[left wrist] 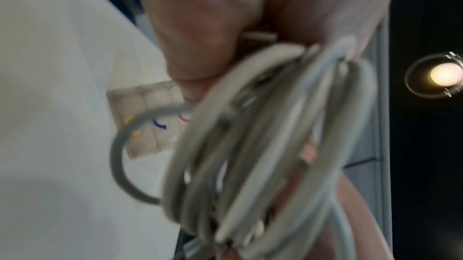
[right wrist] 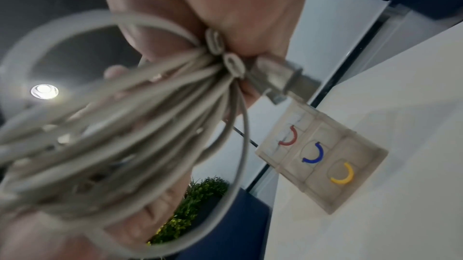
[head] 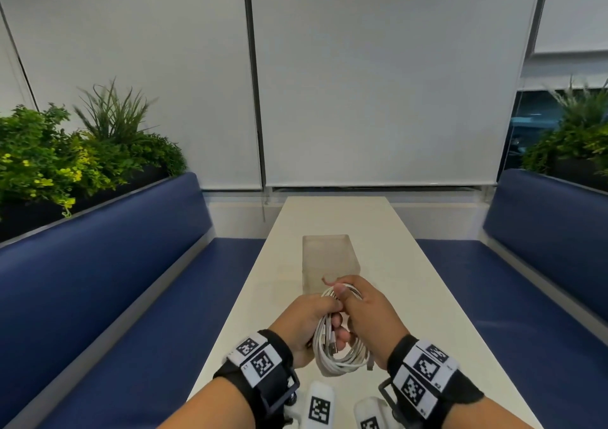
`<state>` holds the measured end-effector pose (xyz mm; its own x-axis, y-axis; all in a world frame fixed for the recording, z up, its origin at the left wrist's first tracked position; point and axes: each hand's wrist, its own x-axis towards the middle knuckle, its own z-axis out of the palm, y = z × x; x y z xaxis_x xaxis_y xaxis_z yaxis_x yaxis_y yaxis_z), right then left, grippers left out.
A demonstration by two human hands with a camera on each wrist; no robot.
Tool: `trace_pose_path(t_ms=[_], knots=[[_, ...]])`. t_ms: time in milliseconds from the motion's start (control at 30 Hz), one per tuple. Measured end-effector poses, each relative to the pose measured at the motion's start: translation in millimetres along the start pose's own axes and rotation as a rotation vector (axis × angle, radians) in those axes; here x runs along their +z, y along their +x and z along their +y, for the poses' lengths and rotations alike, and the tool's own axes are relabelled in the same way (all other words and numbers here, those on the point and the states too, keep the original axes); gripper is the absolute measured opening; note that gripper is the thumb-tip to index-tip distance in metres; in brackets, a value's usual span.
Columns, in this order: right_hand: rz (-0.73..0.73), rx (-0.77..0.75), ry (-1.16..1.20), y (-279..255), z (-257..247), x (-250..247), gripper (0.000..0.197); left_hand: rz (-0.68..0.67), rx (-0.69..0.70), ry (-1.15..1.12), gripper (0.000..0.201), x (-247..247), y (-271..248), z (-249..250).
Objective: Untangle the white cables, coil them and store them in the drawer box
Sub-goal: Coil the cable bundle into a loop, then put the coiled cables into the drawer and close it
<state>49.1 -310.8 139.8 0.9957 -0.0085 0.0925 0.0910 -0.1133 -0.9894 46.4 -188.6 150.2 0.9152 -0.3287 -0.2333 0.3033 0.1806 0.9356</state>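
Observation:
A bundle of coiled white cables (head: 339, 346) hangs above the near end of the white table (head: 411, 284), held between both hands. My left hand (head: 312, 323) grips the coil from the left, fingers curled through its loops. My right hand (head: 365, 310) pinches the top of the coil, thumb pressed on it. In the right wrist view the cables (right wrist: 112, 135) fan from the pinch, and a metal USB plug (right wrist: 283, 76) sticks out. The left wrist view shows the loops (left wrist: 263, 145) blurred and close. The translucent drawer box (head: 329, 261) stands just beyond the hands, its three drawers (right wrist: 318, 157) closed.
Blue padded benches (head: 131, 297) run along both sides of the narrow table. Green plants (head: 65, 159) sit behind the left backrest and at the far right. White roller blinds (head: 378, 83) close off the far end. The drawers carry red, blue and yellow handles.

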Motion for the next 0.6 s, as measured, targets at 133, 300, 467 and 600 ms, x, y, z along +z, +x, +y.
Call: trace_pose_path(t_ms=[133,300,467,600], knots=[[0.037,0.03,-0.072,8,10,-5,0.014,0.049,0.07,0.133,0.009,-4,9,-5],[0.08,0.06,-0.137,16,15,-13,0.016,0.116,0.12,0.313,0.017,-2,19,-17],[0.121,0.116,-0.12,25,27,-23,0.012,0.213,0.039,0.188,0.027,2,28,-21],[0.155,0.146,-0.086,34,32,-42,0.013,0.262,-0.004,0.314,0.033,-13,50,-24]])
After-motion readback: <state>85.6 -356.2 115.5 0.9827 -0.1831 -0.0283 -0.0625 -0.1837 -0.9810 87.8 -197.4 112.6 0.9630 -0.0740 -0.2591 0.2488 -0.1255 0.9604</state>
